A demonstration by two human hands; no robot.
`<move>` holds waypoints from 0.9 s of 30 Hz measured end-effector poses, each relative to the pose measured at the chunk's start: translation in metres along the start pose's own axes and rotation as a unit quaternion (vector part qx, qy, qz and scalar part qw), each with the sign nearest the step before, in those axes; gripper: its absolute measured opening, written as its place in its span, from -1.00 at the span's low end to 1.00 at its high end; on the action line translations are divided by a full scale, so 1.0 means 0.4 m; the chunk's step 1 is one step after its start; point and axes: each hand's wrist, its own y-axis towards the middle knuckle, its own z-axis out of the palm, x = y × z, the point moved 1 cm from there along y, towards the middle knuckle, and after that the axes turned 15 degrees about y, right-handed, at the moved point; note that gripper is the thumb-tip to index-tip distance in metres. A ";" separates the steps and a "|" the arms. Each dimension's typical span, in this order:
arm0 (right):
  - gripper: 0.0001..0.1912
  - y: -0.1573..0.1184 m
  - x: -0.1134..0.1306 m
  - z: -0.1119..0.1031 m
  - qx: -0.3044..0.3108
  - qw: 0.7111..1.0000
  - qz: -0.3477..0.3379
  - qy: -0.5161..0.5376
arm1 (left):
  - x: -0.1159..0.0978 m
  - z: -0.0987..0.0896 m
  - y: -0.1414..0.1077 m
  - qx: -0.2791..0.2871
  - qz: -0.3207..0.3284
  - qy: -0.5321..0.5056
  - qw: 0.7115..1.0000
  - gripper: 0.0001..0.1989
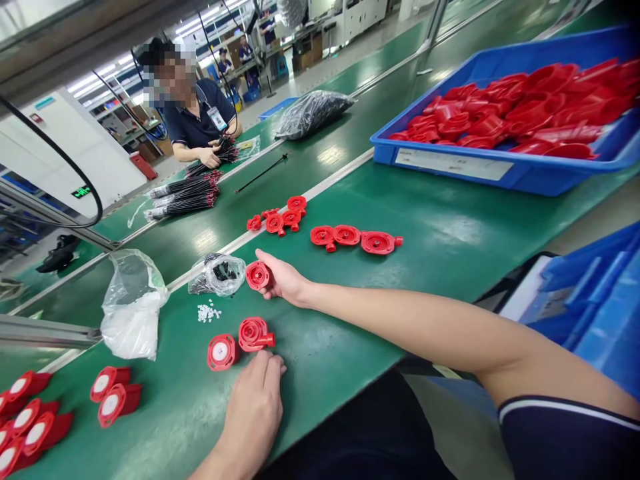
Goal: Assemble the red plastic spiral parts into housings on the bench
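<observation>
My right hand [286, 279] holds a round red plastic housing [257, 275], its open face with inner rings turned toward me, thumb along the upper edge. Lower down, my left hand [255, 400] rests on the green table with its fingers curled together; their tips are hidden, so I cannot see what they hold, if anything. Just beyond its knuckles sits a red pump housing [254, 333] with a side spout. Beside that stands a red part with a white round centre [221, 352]. Small white pieces [209, 311] lie scattered near a clear bag of black parts [223, 273].
Several red housings [346, 235] lie beyond my right hand. A blue bin [450, 175] of red parts stands at right. At left are a bag of white material [133, 327] and several red parts with white centres [113, 403]. Across the line, a co-worker [200, 120] handles black wires.
</observation>
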 end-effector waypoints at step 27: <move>-0.29 -0.217 -0.113 0.093 0.363 0.929 -0.034 -0.060 | 0.101 -0.149 -0.010 -0.254 -0.298 -0.203 0.898 -0.88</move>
